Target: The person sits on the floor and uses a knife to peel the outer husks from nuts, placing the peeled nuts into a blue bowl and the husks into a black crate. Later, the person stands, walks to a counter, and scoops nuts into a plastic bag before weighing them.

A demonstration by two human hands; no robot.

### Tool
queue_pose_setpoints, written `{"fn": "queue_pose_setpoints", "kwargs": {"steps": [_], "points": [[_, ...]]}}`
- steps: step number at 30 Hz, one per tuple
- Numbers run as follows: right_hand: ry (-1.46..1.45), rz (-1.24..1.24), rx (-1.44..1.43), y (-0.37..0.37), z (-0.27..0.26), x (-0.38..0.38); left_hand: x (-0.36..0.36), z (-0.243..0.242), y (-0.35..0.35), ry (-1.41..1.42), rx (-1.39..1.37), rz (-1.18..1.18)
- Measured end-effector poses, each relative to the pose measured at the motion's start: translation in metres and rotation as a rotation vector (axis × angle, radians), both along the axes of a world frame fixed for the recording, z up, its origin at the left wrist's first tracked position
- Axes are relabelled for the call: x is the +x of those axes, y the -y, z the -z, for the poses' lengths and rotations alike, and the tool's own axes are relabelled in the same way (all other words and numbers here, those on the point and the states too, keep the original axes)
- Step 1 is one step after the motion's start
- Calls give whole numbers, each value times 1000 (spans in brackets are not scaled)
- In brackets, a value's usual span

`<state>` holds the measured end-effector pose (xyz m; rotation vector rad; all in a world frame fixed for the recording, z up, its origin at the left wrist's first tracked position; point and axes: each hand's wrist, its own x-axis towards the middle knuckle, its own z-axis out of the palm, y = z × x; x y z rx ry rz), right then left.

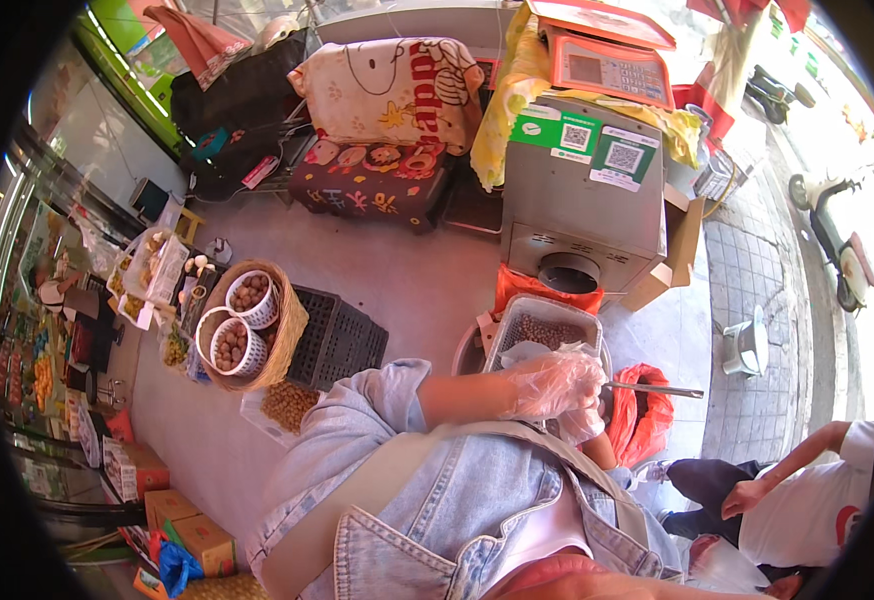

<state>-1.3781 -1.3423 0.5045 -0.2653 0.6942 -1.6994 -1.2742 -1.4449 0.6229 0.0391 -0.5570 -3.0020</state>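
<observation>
My left hand (pixel 545 384), in a clear plastic glove, reaches across my body and is closed around a slim metal tool. The bar of this metal tool (pixel 669 390) sticks out to the right. Right below it is my gloved right hand (pixel 581 424), close against the left; its fingers are partly hidden, so I cannot tell what it holds. Beyond my hands stands a grey plastic basket (pixel 593 324) with small brown nuts (pixel 545 331) in it. A whitish plastic sheet or bag (pixel 521 352) lies at its near side. Right of my hands is an open red plastic bag (pixel 638 427).
Behind the basket stands a steel machine (pixel 579 199) with a round outlet, a scale (pixel 609 67) on top. To the left are a wicker basket (pixel 290 315) holding white tubs of nuts and black crates (pixel 339 337). A person (pixel 804 487) is at lower right.
</observation>
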Motion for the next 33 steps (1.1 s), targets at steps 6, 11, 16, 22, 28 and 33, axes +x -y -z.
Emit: {"fn": "queue_pose_setpoints", "kwargs": {"steps": [6,11,16,22,28,33], "points": [[-105,223,139,0,18,-13,-30,16,36,-119,-539,142],[-695,336,412,16,-22,5,-45,15,112,-99,-1248,391],[-403,368,380,63,-55,32,-47,56,154,-522,-2144,616],[-1162,399,305,138,-116,33,-49,65,207,-560,-2105,665],[-602,581,249,168,-155,6,-53,-22,279,-448,-1978,223],[-374,639,300,181,-153,-16,-67,-137,378,-197,-1661,-429]]}}
